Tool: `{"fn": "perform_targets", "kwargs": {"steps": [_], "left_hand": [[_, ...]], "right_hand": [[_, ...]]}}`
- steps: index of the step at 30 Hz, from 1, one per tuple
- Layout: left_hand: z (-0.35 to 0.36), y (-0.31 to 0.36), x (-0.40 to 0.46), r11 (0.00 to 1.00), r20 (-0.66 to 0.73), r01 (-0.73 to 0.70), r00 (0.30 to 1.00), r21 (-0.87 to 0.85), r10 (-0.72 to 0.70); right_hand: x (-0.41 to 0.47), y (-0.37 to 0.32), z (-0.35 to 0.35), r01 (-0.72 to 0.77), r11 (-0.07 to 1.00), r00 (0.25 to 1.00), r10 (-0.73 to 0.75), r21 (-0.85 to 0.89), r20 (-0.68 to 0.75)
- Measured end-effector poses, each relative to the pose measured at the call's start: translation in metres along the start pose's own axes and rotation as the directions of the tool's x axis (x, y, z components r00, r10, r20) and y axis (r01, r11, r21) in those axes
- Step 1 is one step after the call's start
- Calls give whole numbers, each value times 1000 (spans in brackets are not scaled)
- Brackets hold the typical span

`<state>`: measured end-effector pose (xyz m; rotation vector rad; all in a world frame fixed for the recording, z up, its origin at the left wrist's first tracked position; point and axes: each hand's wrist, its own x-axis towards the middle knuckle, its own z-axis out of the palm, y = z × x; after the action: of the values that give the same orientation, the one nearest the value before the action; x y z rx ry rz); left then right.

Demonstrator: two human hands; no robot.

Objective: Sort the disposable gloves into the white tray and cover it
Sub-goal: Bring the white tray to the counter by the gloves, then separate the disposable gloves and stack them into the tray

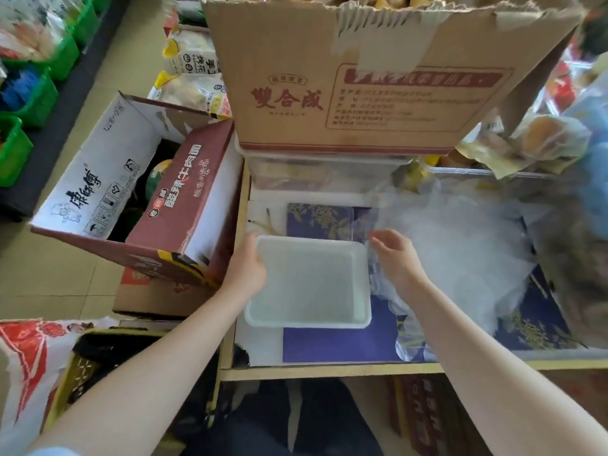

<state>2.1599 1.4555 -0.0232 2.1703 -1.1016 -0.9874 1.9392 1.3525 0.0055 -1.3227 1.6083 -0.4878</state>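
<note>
A white rectangular tray (309,283) rests on the blue patterned tabletop, with nothing visible inside it. My left hand (246,268) grips the tray's left rim near the far corner. My right hand (396,255) hovers at the tray's far right corner, fingers curled but apart, touching or nearly touching thin clear plastic. A loose heap of clear disposable gloves (457,245) spreads over the table right of the tray. A clear plastic lid (358,222) seems to lie just behind the tray.
A big brown cardboard box (362,77) sits on clear containers behind the tray. An open noodle carton (138,192) stands left of the table. Wrapped bread packs (543,136) pile up at the right. The wooden table edge (329,370) runs along the front.
</note>
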Motion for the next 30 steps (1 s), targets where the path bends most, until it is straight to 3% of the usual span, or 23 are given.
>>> {"fn": "perform_targets", "kwargs": {"steps": [3,7,12,15,20,24,27,30], "left_hand": [[2,2,5,975,-27,-108,993,195,116],[2,14,5,852,-66,-226,955,472,290],[18,54,-2,840,38,-431,895,329,444],[37,85,-6,814,114,-519,854,263,507],[74,127,-15,815,215,-548,833,191,510],[103,150,-21,821,292,-520,843,234,451],[121,162,-22,843,321,-478,861,248,394],[145,174,-20,881,342,-421,878,218,335]], "right_hand": [[-16,24,-25,-28,998,1000,27,-55,-7],[-19,53,-69,22,963,984,-69,-269,-166],[-14,80,-116,29,812,950,-204,-583,-235],[8,94,-140,-60,769,977,-87,-636,-197],[43,116,-161,-72,687,997,39,-723,-62],[45,130,-161,11,586,997,-65,-810,-33],[47,133,-163,29,672,997,-68,-740,-22],[46,125,-172,61,832,996,-90,-551,-25]]}}
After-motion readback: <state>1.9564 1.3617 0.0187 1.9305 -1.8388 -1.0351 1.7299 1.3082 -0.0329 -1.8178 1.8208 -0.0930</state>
